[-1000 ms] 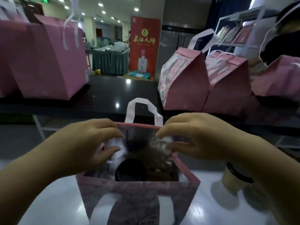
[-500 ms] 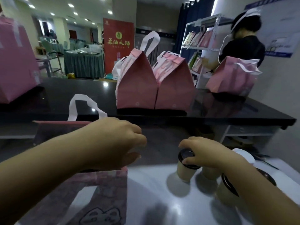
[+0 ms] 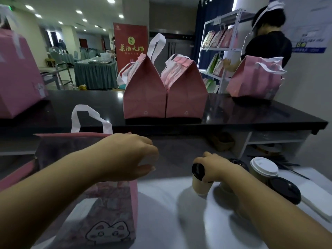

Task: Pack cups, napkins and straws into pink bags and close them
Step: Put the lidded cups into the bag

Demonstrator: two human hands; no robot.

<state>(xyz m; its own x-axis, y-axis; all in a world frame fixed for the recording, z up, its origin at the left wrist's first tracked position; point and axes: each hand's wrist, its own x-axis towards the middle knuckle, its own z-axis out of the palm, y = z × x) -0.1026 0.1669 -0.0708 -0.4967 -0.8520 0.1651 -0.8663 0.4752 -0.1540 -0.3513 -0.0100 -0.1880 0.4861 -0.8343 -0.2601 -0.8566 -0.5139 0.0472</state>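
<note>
An open pink bag (image 3: 107, 209) with a cat drawing and a white handle stands on the white table at the lower left. My left hand (image 3: 125, 157) hovers at its right upper edge, fingers loosely curled; I cannot tell whether it pinches the rim. My right hand (image 3: 213, 166) grips a beige cup with a black lid (image 3: 198, 180), tilted with the lid toward the bag and lifted just off the table. More cups stand to the right: one with a white lid (image 3: 263, 168) and one with a black lid (image 3: 283, 189).
Two closed pink bags (image 3: 165, 94) stand on the black counter (image 3: 233, 114) behind, another (image 3: 255, 78) at the right and one (image 3: 16, 78) at far left. White napkins (image 3: 318, 198) lie at the right edge. A person in black stands by a shelf (image 3: 224, 51).
My right hand left the bag's rim, reached right and took a black-lidded cup, now tilted and lifted. The view swung right. My left hand stayed at the bag's edge.
</note>
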